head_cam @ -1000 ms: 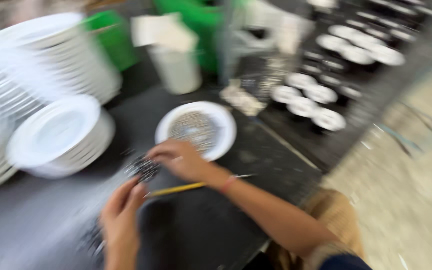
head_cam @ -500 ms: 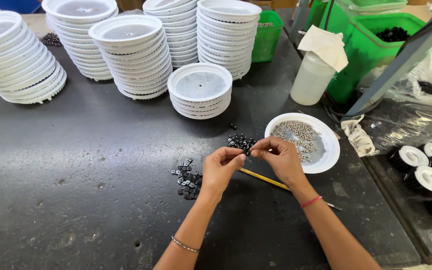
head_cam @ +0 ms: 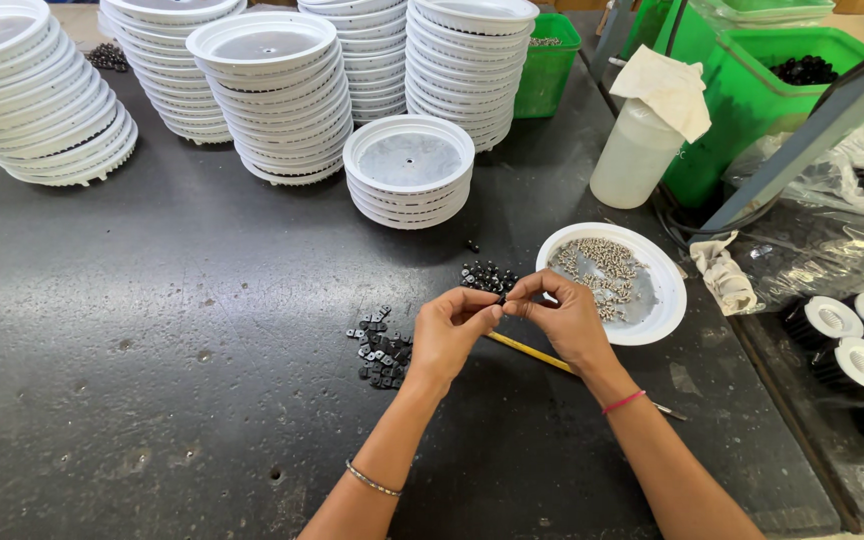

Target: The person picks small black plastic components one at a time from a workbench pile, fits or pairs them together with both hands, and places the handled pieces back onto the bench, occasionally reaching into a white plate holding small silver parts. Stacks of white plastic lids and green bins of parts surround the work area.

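dark scuffed worktable (head_cam: 152,330): since half a second ago i keep left hand (head_cam: 449,330) and right hand (head_cam: 562,318) pinching one tiny black part (head_cam: 501,299) together.

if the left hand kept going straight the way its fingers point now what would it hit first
The left hand points right, fingertips nearly meeting the right hand, so it would probably meet that hand first. The white dish of small metal parts lies beyond.

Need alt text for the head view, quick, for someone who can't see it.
Left hand and right hand meet fingertip to fingertip, pinching a tiny dark part over a black table, beside small black pieces, a yellow pencil and a white dish of metal bits. White lid stacks stand behind.
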`<action>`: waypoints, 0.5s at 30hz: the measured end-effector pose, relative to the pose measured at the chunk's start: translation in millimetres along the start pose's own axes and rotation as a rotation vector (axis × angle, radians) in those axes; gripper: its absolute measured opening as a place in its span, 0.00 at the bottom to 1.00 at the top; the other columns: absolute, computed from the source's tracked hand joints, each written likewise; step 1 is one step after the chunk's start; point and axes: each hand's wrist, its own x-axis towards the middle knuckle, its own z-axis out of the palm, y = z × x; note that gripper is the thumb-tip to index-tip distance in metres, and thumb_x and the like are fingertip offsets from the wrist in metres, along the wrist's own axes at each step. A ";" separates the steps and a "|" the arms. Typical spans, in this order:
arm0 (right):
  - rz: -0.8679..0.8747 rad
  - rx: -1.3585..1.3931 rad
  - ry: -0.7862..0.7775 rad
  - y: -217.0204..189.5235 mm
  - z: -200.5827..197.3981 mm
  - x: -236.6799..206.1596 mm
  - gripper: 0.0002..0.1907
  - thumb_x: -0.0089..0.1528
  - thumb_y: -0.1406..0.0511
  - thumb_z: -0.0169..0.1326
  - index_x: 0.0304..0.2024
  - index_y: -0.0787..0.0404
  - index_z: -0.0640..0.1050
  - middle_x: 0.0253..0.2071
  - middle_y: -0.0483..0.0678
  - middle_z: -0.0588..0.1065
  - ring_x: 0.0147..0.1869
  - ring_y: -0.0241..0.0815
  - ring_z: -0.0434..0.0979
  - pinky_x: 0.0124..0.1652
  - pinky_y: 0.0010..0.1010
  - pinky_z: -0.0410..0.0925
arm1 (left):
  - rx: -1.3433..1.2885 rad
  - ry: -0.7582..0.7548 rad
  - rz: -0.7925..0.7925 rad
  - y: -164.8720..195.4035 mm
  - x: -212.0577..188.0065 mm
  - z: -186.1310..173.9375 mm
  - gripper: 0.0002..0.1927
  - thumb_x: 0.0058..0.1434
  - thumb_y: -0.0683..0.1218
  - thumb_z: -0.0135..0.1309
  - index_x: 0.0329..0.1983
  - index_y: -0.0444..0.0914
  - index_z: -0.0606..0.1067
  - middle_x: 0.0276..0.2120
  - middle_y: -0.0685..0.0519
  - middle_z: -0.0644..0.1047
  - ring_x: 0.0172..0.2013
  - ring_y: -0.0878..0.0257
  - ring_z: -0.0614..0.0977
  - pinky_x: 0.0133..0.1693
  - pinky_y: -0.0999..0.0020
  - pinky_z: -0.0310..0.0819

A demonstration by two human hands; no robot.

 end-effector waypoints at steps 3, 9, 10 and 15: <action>0.020 0.000 0.005 0.0 0.7 0.2 0.05 0.58 0.72 0.64 0.36 0.66 0.81 0.36 0.45 0.80 0.42 0.32 0.79 0.45 0.26 0.74 | 0.099 0.019 0.046 2.8 -1.7 0.1 0.09 0.58 0.40 0.63 0.41 0.33 0.82 0.32 0.56 0.83 0.33 0.72 0.82 0.39 0.75 0.77; 0.019 0.093 0.000 -1.3 3.6 -1.2 0.09 0.57 0.72 0.64 0.38 0.64 0.78 0.36 0.43 0.79 0.40 0.32 0.78 0.42 0.25 0.73 | 0.241 0.023 0.124 2.6 -0.5 -1.8 0.07 0.58 0.38 0.63 0.40 0.34 0.82 0.30 0.56 0.84 0.33 0.72 0.83 0.39 0.75 0.78; 0.045 0.084 -0.009 -0.8 3.5 -1.0 0.08 0.57 0.73 0.63 0.39 0.64 0.79 0.35 0.44 0.80 0.39 0.32 0.79 0.42 0.25 0.73 | 0.230 0.014 0.127 1.6 0.0 -2.5 0.07 0.58 0.38 0.63 0.40 0.34 0.82 0.30 0.56 0.84 0.33 0.72 0.83 0.39 0.75 0.78; 0.043 0.056 -0.052 7.6 0.3 1.5 0.05 0.58 0.74 0.61 0.38 0.66 0.81 0.35 0.46 0.82 0.40 0.32 0.81 0.44 0.25 0.74 | 0.199 -0.025 0.147 -4.4 1.5 -2.9 0.06 0.58 0.37 0.64 0.39 0.33 0.81 0.30 0.56 0.83 0.33 0.73 0.81 0.38 0.75 0.77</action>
